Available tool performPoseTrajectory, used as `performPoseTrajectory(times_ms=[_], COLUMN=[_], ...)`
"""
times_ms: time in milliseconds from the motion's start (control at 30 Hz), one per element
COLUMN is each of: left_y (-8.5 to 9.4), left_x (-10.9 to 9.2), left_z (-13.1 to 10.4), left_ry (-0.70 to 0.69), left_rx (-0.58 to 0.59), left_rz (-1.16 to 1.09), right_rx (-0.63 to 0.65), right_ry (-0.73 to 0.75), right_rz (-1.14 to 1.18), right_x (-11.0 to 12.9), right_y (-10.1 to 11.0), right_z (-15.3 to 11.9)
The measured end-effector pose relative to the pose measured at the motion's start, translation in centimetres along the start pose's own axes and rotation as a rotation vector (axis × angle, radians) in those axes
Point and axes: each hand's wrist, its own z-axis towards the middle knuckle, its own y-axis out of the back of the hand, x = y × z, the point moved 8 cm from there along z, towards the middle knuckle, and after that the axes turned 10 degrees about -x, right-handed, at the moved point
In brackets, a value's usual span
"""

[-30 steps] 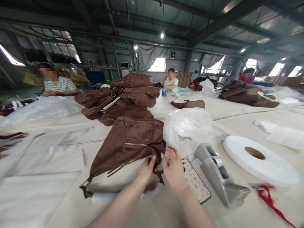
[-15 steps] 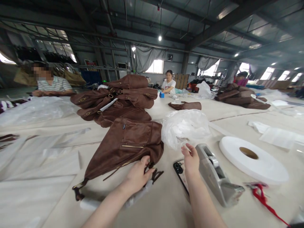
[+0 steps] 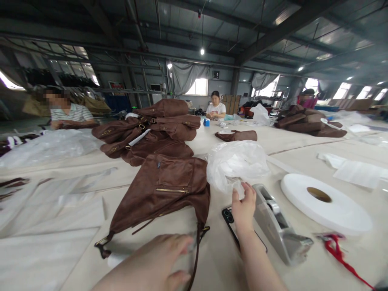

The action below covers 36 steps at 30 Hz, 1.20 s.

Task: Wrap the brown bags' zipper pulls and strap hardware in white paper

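A brown leather bag [image 3: 172, 173] with a brass zip lies flat on the table in front of me. My left hand [image 3: 160, 258], somewhat blurred, is over the bag's near side, its thumb and fingers apart. By its fingertips a thin brown strap [image 3: 197, 246] hangs down from the bag's right corner. A white-wrapped part [image 3: 117, 259] shows partly behind my left wrist. My right hand [image 3: 245, 208] is curled round a thin piece of clear plastic [image 3: 239, 189], above a phone [image 3: 228, 214] and left of a grey tape dispenser [image 3: 274, 226].
Brown bags are piled [image 3: 157, 129] behind the near one. A crumpled plastic bag [image 3: 236, 161] lies beyond my right hand. A white tape roll [image 3: 327, 202] and red ribbon [image 3: 336, 252] are at right, white sheets [image 3: 45, 258] at left. Co-workers sit across the table.
My left hand has let go of the bag's right corner and moved down toward me. The strap there now hangs longer toward the near edge. My right hand has barely moved.
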Motion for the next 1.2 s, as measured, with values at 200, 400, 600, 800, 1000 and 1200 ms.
performPoseTrajectory(times_ms=[200, 400, 600, 800, 1000, 1200], left_y=[-4.8, -5.5, -5.6, -5.3, -4.3, -0.5], left_x=[2.0, 4.5, 4.8, 5.1, 4.8, 3.6], left_z=[-1.7, -4.6, -3.5, -3.9, -4.4, -6.4], left_ry=[-0.145, -0.375, -0.395, -0.387, -0.345, -0.23], left_rx=[-0.183, -0.554, -0.589, -0.591, -0.621, -0.746], left_rz=[0.191, 0.422, 0.411, 0.338, 0.235, 0.142], right_rx=[-0.143, 0.045, 0.092, -0.16, -0.445, 0.362], right_ry=[0.118, -0.052, 0.02, 0.082, 0.33, 0.265], right_rz=[-0.161, -0.321, -0.428, -0.28, -0.062, 0.295], right_x=[-0.1, -5.5, -5.9, -0.8, 9.7, 15.7], right_y=[2.0, 0.0, -1.1, 3.0, 9.5, 6.2], right_z=[3.3, 7.9, 8.4, 9.0, 7.2, 0.0])
